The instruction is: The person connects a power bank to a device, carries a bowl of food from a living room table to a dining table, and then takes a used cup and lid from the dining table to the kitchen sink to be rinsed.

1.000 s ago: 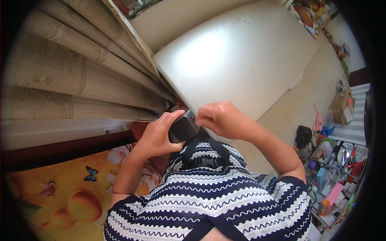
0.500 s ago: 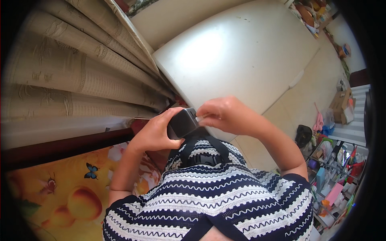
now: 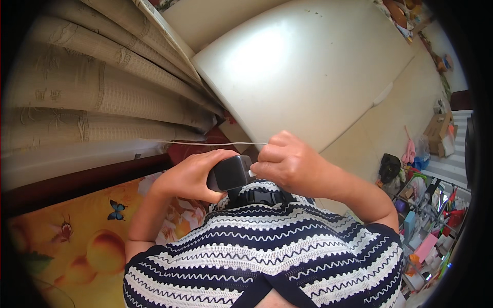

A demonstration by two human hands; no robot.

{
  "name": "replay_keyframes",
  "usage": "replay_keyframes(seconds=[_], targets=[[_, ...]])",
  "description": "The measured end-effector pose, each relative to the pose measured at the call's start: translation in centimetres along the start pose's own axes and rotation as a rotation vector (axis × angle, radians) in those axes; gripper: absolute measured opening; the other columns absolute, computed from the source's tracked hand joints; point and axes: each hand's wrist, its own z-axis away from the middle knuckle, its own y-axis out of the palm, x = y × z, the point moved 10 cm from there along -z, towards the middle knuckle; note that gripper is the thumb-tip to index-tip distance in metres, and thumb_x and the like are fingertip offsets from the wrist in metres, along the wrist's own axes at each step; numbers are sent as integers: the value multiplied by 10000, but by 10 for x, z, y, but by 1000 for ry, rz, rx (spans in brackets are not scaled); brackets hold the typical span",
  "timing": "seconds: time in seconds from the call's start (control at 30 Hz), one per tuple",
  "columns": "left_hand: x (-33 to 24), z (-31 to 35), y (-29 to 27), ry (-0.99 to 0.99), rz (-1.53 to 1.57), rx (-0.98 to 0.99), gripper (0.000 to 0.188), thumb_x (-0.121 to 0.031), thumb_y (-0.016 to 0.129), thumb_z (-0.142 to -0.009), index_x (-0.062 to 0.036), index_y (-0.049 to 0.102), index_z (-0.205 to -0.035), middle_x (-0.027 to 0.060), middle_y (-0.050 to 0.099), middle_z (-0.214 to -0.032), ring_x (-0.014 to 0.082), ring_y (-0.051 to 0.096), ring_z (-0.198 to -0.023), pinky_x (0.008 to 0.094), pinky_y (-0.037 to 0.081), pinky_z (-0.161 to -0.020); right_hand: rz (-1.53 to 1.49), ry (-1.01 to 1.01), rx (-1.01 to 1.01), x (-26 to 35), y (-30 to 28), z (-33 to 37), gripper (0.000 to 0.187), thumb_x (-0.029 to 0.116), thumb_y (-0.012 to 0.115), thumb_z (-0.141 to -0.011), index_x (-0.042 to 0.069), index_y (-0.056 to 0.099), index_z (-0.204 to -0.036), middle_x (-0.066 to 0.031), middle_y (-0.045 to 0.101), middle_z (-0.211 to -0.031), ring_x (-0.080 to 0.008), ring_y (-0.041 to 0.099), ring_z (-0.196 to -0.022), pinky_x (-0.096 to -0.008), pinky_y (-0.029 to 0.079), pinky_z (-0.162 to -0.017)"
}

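Wrapped round a dark grey block-shaped device (image 3: 230, 173) is my left hand (image 3: 187, 174), thumb underneath and fingers over the top. The device is held in front of my waist, its narrow end facing right. At that end my right hand (image 3: 285, 161) pinches the white plug (image 3: 251, 173) of a cable, its fingers curled. The plug's tip is against or in the end of the device; which one I cannot tell. From the right hand a thin white cable (image 3: 221, 143) stretches left toward the curtain.
A large white surface (image 3: 308, 72) lies ahead, and a patterned beige curtain (image 3: 87, 87) hangs at the left. Below the curtain is an orange bedspread (image 3: 82, 246) printed with fruit and butterflies. At the right stand a crowded rack (image 3: 431, 220) and a cardboard box (image 3: 440, 134).
Both hands and the device have come slightly nearer my body. My right hand has turned knuckles-up at the device's end, and the white cable now shows stretched out to the left.
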Motion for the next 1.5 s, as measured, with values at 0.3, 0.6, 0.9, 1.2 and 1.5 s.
replay_keyframes(seconds=[0.3, 0.6, 0.9, 1.2, 1.5], targets=[[11, -6, 11, -17, 54, 63, 707, -217, 728, -590, -41, 464, -1221, 158, 577, -1072, 306, 576, -986, 361, 450, -846, -136, 33, -36, -12, 11, 8, 132, 78, 705, -677, 54, 639, -790, -29, 542, -730, -201, 493, -694, -329, 392, -679], [31, -14, -2, -109, 177, -118, 743, -198, 742, -603, -29, 434, -1258, 156, 568, -1091, 272, 562, -1006, 330, 427, -881, 20, 331, -164, -60, -29, 18, 392, 108, 740, -681, 68, 609, -1048, -106, 611, -945, -279, 565, -887, -371, 465, -757], [26, -4, -27, -16, -45, -240, 750, -198, 750, -597, -46, 433, -1259, 143, 549, -1134, 302, 552, -1039, 352, 433, -887, -19, 457, -225, -71, -23, 42, 455, 112, 724, -721, 38, 545, -1133, -146, 571, -1081, -307, 540, -1001, -376, 448, -854], [30, -1, -37, -54, -76, -311, 726, -197, 741, -599, -66, 444, -1249, 145, 544, -1141, 310, 538, -1065, 364, 433, -892, -67, 539, -263, -76, -5, 55, 466, 51, 706, -726, 37, 527, -1156, -152, 566, -1104, -309, 541, -1034, -369, 439, -883], [39, 5, -35, -36, -73, -249, 728, -212, 754, -599, -57, 454, -1244, 140, 545, -1169, 295, 537, -1089, 348, 423, -918, -190, 519, -224, -84, 15, 41, 465, 96, 659, -763, 31, 502, -1196, -156, 539, -1182, -313, 512, -1093, -382, 407, -937]])
